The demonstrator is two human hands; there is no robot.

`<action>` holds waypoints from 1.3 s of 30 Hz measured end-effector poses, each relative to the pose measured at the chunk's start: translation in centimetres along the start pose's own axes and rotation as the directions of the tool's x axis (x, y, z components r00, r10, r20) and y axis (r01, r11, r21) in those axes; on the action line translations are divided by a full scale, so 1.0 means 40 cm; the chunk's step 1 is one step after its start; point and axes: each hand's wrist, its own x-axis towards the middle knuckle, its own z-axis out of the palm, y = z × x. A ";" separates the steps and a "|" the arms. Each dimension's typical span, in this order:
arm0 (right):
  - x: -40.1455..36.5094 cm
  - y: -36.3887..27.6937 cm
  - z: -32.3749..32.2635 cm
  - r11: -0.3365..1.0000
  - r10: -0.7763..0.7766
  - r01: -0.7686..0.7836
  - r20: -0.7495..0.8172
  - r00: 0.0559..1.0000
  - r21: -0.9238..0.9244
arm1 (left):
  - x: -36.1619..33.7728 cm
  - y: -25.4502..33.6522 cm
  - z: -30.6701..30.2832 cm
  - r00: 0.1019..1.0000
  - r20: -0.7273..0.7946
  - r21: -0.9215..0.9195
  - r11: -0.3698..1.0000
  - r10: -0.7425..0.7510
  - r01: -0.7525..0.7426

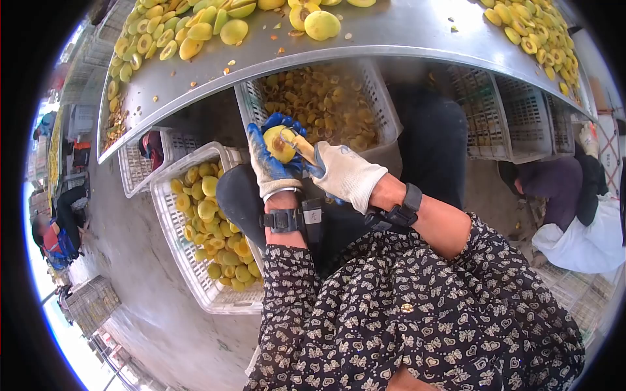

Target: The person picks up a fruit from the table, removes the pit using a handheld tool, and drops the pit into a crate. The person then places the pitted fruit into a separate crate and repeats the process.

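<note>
My left hand (270, 159), in a white glove with blue coated fingers, cups a yellow peach half (279, 144) with its cut, brown-centred face turned up. My right hand (342, 173), in a similar glove, is closed round the tan handle of a small pitting tool (301, 146). The tool's tip meets the cut face; its exact shape is hard to make out. Both hands are above my lap, at the near end of a white crate (386, 98) holding brownish-yellow pits and scraps (319, 98).
A metal table (391, 32) bearing halved peaches (195, 29) curves across the top. Left of my knee, a white crate (195, 287) holds more peach halves (212, 215). Empty-looking crates (521, 117) stand under the table at right. Other people sit at far left (55, 241) and right (554, 182).
</note>
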 end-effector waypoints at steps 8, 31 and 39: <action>0.010 -0.005 0.034 0.968 -0.041 0.027 -0.054 0.998 -0.250 | -0.019 -0.016 -0.004 0.998 0.015 -0.063 0.996 0.062 -0.061; 0.012 0.021 0.034 0.869 0.252 -0.382 0.381 0.889 0.316 | -0.021 -0.038 0.011 0.985 -0.121 0.297 0.951 0.123 -0.082; 0.046 0.039 0.018 0.646 0.189 -0.551 0.589 0.786 0.528 | -0.005 -0.060 -0.002 0.914 -0.269 0.302 0.927 0.305 -0.220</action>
